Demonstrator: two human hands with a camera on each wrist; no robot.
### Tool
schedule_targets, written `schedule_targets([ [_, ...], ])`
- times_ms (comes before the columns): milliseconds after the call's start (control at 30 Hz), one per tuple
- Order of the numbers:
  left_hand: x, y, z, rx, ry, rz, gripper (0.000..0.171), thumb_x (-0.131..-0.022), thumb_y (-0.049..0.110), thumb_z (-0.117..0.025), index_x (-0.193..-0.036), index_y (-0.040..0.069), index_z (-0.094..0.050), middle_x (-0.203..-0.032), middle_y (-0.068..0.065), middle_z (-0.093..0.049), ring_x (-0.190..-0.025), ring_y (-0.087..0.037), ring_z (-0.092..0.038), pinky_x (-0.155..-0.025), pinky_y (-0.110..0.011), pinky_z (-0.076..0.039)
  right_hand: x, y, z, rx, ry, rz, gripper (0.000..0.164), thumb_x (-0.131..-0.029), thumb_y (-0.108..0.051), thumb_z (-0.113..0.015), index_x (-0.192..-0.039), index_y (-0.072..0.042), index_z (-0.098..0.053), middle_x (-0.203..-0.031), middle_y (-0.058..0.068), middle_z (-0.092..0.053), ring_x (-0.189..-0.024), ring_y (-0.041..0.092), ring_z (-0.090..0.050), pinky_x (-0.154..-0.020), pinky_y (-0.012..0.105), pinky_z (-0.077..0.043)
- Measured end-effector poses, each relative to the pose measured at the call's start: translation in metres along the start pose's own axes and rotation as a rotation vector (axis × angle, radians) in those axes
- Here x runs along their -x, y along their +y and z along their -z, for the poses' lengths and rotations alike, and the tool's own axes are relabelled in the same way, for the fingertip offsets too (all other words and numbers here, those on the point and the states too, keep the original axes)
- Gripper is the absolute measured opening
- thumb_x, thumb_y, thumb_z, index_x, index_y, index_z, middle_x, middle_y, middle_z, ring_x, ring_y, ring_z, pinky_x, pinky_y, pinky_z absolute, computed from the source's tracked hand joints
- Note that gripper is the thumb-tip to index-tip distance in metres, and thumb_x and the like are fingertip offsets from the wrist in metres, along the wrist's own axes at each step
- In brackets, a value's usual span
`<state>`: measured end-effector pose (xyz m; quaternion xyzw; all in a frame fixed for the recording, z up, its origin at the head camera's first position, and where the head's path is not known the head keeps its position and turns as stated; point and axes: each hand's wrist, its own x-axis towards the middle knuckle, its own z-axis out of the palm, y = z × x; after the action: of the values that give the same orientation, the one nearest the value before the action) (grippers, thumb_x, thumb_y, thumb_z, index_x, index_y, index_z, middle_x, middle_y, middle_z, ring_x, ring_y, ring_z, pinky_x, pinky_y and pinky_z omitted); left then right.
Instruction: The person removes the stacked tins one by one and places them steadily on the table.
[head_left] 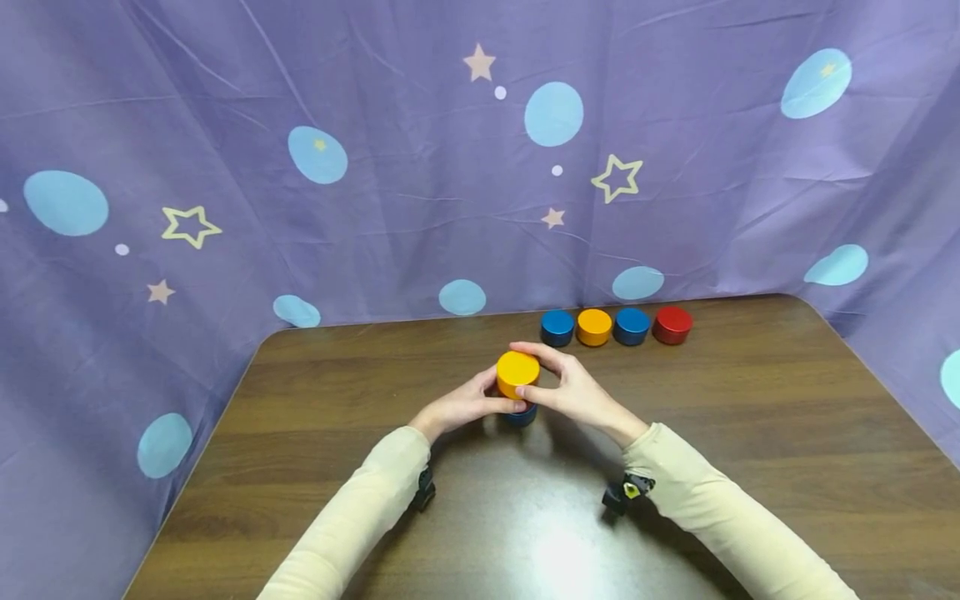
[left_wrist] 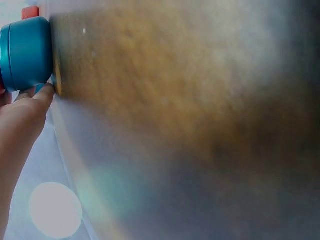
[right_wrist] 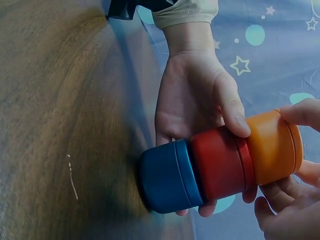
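Three round lidded tins stand stacked on the table. At the bottom a blue tin (right_wrist: 167, 177) touches the tabletop, with a red tin (right_wrist: 220, 162) on it and an orange-yellow tin (head_left: 517, 372) on top. My left hand (head_left: 463, 406) grips the stack around the red tin, its thumb across the near side. My right hand (head_left: 576, 390) holds the orange-yellow tin between thumb and fingers. That top tin sits slightly tilted in the right wrist view. From the left wrist, only a blue tin (left_wrist: 30, 52) and part of the hand appear clearly.
Along the table's back edge, right of the stack, stand a blue tin (head_left: 557, 327), a yellow tin (head_left: 594, 327), another blue tin (head_left: 632, 326) and a red tin (head_left: 672, 324). Behind the brown wooden table (head_left: 337, 383) hangs a purple curtain (head_left: 405, 217) with stars and dots.
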<state>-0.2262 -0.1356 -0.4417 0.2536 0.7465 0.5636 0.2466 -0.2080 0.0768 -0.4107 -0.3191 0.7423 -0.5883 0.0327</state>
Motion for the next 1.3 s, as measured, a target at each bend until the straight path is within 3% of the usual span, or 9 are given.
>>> schedule_targets([
  [400, 0.0, 0.003, 0.0, -0.01, 0.016, 0.014, 0.064, -0.092, 0.025, -0.068, -0.147, 0.027, -0.036, -0.135, 0.001, -0.049, -0.119, -0.019, -0.047, -0.106, -0.042, -0.031, 0.006, -0.005, 0.009, -0.009, 0.065, -0.021, 0.055, -0.085, -0.004, -0.072, -0.136, -0.003, -0.052, -0.134, 0.012, -0.056, -0.119, 0.025, -0.053, -0.102, 0.046, -0.038],
  [533, -0.001, 0.003, 0.001, -0.024, 0.012, 0.015, 0.059, -0.092, 0.026, -0.068, -0.143, 0.027, -0.04, -0.132, 0.0, -0.05, -0.116, -0.019, -0.049, -0.103, -0.041, -0.034, 0.009, -0.004, 0.013, -0.012, 0.089, -0.032, 0.055, -0.084, -0.004, -0.073, -0.136, -0.004, -0.053, -0.132, 0.011, -0.057, -0.117, 0.025, -0.055, -0.101, 0.046, -0.039],
  [933, 0.0, 0.001, 0.001, -0.035, -0.002, -0.006, 0.052, -0.092, 0.023, -0.066, -0.139, 0.029, -0.044, -0.128, -0.001, -0.054, -0.113, -0.021, -0.051, -0.097, -0.04, -0.039, 0.024, 0.003, 0.027, -0.028, 0.125, -0.077, 0.056, -0.084, -0.002, -0.071, -0.136, 0.002, -0.051, -0.133, 0.015, -0.055, -0.117, 0.028, -0.054, -0.098, 0.03, -0.041],
  [1100, -0.001, 0.0, 0.0, -0.026, -0.007, -0.033, 0.052, -0.093, 0.018, -0.065, -0.141, 0.023, -0.044, -0.128, -0.001, -0.054, -0.114, -0.02, -0.051, -0.099, -0.041, -0.037, 0.031, 0.009, 0.033, -0.028, 0.149, -0.091, 0.056, -0.084, -0.001, -0.071, -0.135, 0.005, -0.05, -0.132, 0.017, -0.055, -0.115, 0.029, -0.056, -0.097, 0.029, -0.043],
  [1300, 0.0, 0.002, -0.001, -0.029, -0.002, -0.042, 0.056, -0.092, 0.017, -0.065, -0.143, 0.017, -0.041, -0.129, 0.001, -0.054, -0.114, -0.018, -0.051, -0.099, -0.04, -0.037, 0.039, 0.013, 0.043, -0.032, 0.175, -0.114, 0.056, -0.084, -0.001, -0.072, -0.135, 0.005, -0.05, -0.132, 0.017, -0.056, -0.113, 0.02, -0.057, -0.097, 0.024, -0.041],
])
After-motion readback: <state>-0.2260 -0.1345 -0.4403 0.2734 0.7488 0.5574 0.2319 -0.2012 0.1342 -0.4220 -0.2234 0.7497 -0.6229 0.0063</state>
